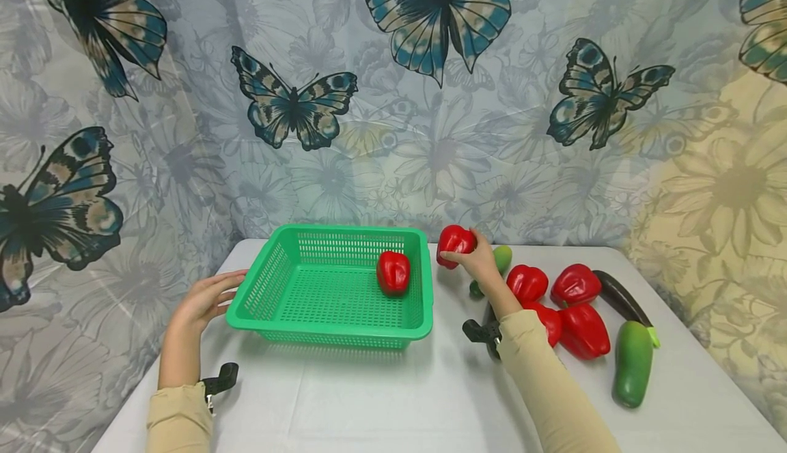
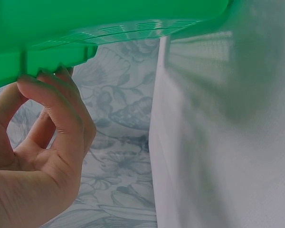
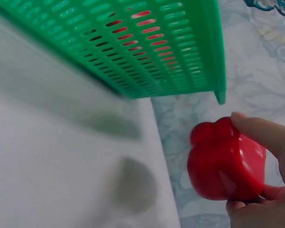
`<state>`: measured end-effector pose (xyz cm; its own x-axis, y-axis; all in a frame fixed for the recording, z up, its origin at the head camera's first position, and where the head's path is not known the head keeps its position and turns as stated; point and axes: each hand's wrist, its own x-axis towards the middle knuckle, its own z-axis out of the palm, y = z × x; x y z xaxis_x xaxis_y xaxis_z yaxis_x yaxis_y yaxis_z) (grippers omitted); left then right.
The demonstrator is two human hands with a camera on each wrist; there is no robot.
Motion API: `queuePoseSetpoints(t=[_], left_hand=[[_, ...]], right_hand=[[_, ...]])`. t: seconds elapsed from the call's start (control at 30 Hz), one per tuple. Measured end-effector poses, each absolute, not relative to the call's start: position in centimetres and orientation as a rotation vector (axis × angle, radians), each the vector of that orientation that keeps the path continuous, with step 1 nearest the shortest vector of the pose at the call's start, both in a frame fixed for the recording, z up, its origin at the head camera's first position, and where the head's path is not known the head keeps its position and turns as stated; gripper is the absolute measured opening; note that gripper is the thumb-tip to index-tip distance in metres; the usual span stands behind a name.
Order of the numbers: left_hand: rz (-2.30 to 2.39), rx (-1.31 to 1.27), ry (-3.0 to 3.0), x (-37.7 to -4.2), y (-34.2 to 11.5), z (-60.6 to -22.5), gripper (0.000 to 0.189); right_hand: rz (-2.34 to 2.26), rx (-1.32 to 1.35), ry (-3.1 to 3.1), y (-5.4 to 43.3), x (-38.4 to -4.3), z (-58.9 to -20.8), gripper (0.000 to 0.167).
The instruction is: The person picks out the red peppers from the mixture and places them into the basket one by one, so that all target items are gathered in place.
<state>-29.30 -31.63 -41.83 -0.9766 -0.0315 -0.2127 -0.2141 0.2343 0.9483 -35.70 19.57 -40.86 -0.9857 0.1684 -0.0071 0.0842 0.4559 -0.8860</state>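
Beside the slotted plastic basket (image 1: 335, 303) holding 1 bell pepper (image 1: 393, 273), the right hand (image 1: 481, 262) clamps a glossy lobed pepper (image 1: 455, 244); the left hand (image 1: 201, 303), fingers bent, touches the rim (image 1: 332, 331).

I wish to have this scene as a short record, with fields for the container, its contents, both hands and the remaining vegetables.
Container: green basket, slotted sides
Contents: one red pepper, near the right wall
Left hand: fingers touch the basket's left rim
Right hand: holds a second red pepper, apart from the basket
Further right: four more red peppers, dark eggplant, green vegetable
Unclear: items partly hidden by the right arm
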Motion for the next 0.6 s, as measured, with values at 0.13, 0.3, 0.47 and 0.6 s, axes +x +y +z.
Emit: queuePoseSetpoints(t=[0.13, 0.3, 0.47, 0.6], left_hand=[[1.842, -0.231, 2.346, -29.3, -31.7, -41.8, 0.065], [1.834, -0.236, 2.349, -29.2, -31.7, -41.8, 0.063], [1.847, -0.245, 2.337, -29.3, -31.7, -41.9, 0.064], [1.865, -0.24, 2.323, -29.3, -31.7, -41.9, 0.063]], right_hand=[[1.614, -0.222, -2.591, 19.3, -35.8, -40.3, 0.097], [1.64, -0.181, -2.548, 18.8, -35.7, -39.6, 0.097], [1.654, -0.153, -2.509, 18.0, -35.7, -38.8, 0.096], [1.685, -0.144, -2.48, 17.5, -35.6, -38.2, 0.095]])
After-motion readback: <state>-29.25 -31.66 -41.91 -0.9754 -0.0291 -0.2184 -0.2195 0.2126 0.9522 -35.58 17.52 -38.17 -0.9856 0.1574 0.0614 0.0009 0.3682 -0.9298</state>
